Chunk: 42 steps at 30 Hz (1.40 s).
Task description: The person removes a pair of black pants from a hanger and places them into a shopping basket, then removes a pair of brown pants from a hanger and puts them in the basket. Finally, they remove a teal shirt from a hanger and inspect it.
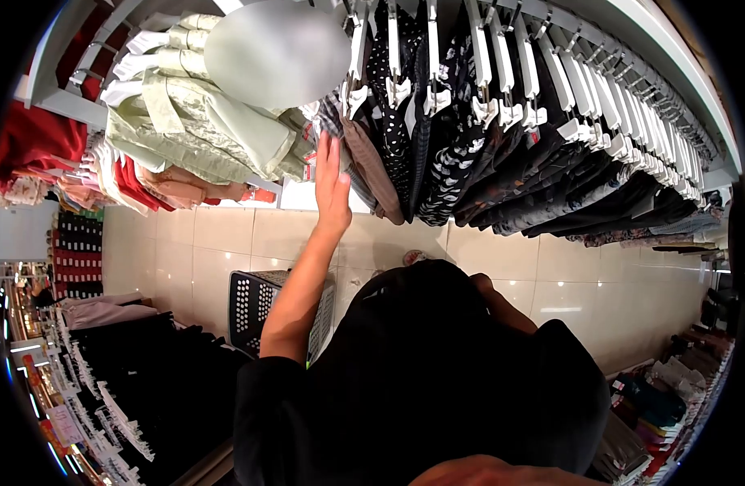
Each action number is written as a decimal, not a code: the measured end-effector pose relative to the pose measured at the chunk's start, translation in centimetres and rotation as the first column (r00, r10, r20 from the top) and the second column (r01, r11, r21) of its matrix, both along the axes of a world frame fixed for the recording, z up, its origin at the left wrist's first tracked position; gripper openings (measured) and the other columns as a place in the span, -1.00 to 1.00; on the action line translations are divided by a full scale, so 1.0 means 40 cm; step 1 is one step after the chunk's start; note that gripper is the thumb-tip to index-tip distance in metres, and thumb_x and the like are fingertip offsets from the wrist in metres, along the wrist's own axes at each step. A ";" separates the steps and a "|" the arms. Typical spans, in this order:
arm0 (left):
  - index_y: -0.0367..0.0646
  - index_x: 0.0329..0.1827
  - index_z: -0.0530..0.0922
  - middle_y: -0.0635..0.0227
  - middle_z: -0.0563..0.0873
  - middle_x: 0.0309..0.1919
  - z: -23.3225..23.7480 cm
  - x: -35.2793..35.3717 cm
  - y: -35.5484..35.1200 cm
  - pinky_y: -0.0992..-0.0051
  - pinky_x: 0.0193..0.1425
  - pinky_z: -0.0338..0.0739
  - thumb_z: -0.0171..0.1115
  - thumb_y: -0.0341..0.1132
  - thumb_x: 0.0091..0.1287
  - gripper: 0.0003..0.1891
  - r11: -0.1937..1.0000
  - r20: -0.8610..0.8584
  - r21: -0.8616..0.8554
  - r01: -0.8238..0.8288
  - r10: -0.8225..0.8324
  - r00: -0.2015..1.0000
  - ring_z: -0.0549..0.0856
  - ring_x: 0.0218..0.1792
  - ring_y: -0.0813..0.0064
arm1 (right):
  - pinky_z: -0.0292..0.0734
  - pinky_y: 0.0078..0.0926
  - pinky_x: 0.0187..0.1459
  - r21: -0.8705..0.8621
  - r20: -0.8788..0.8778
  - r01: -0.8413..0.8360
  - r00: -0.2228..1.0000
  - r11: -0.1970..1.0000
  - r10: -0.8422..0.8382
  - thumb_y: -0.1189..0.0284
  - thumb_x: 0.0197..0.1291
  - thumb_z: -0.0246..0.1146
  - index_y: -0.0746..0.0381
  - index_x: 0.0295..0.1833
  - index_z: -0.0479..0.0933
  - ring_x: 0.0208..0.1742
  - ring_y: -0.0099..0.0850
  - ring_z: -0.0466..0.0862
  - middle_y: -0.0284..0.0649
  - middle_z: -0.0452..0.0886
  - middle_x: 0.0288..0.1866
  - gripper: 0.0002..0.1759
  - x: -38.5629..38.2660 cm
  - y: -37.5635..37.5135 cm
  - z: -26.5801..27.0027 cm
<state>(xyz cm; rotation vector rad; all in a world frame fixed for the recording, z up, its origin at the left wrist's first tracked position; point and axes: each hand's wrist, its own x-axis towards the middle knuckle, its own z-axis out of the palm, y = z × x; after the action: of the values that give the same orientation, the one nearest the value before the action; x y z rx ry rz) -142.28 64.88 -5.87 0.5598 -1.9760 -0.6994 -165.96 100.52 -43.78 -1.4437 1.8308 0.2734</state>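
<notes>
My left hand (333, 185) reaches up to the clothes rail with its fingers stretched out. The fingertips are right at the edge of a grey checked garment (330, 115), beside a brownish trouser-like garment (371, 166) on a white clip hanger (356, 99). Pale green garments (178, 121) hang just left of the hand. To the right are dark patterned garments (453, 162), close together on white hangers. Only part of my right arm (502, 304) shows beside my black shirt; the right hand is hidden behind my body.
A dark perforated basket (255, 312) stands at my left. Red and pink clothes (129, 174) hang at the far left. Black garments (145, 364) fill a rack behind me on the left, with more clothes (664, 397) at the right. Light tiles (583, 275) cover the floor.
</notes>
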 end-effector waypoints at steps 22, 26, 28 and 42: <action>-0.18 0.24 0.51 0.09 0.63 0.07 -0.232 0.677 0.564 0.17 0.22 0.45 0.01 -0.10 0.47 -0.58 0.489 0.789 0.027 -0.872 0.525 0.320 0.57 0.12 0.10 | 0.46 -0.40 -0.46 0.289 0.484 0.585 0.594 0.758 -0.643 0.45 0.16 0.18 0.25 -0.40 0.54 -0.53 -0.37 0.55 -0.27 0.58 -0.50 -0.87 0.062 -0.378 0.080; -0.13 0.08 0.63 0.14 0.68 -0.01 -0.201 0.772 0.678 0.16 0.23 0.43 0.01 -0.10 0.47 -0.63 0.285 0.838 -0.020 -0.958 0.528 0.139 0.61 0.06 0.13 | 0.46 -0.61 -0.24 -0.086 0.691 0.178 0.719 0.980 -0.070 0.38 0.33 0.21 0.29 0.07 0.55 -0.26 -0.60 0.55 -0.33 0.63 -0.23 -0.72 0.351 -0.629 0.243; -0.10 0.08 0.63 0.18 0.68 -0.03 -0.232 0.821 0.737 0.12 0.23 0.39 -0.02 -0.07 0.48 -0.62 0.200 0.812 -0.177 -0.964 0.584 -0.028 0.61 0.04 0.13 | 0.53 -0.48 -0.09 -0.249 0.738 -0.048 0.637 0.967 0.222 0.33 0.35 0.22 0.31 0.18 0.51 -0.09 -0.47 0.62 -0.21 0.66 -0.08 -0.62 0.549 -0.686 0.432; -0.15 -0.62 0.64 0.13 0.67 -0.60 -0.247 0.933 0.758 0.11 -0.37 0.54 0.08 -0.09 0.30 -0.58 0.105 0.775 -0.100 -0.989 0.632 -0.011 0.67 -0.52 0.05 | 0.52 -0.05 -0.01 -0.481 0.500 -0.828 0.013 0.290 0.866 -0.08 0.41 -0.02 0.21 -0.16 0.57 -0.10 0.09 0.65 0.06 0.67 -0.19 -0.44 1.206 -0.540 0.681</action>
<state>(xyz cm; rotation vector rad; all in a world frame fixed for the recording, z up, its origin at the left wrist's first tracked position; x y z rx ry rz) -104.95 95.22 -15.76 2.5009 -1.3787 -0.0664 -117.70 78.93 -16.54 -2.1653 0.0794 0.1882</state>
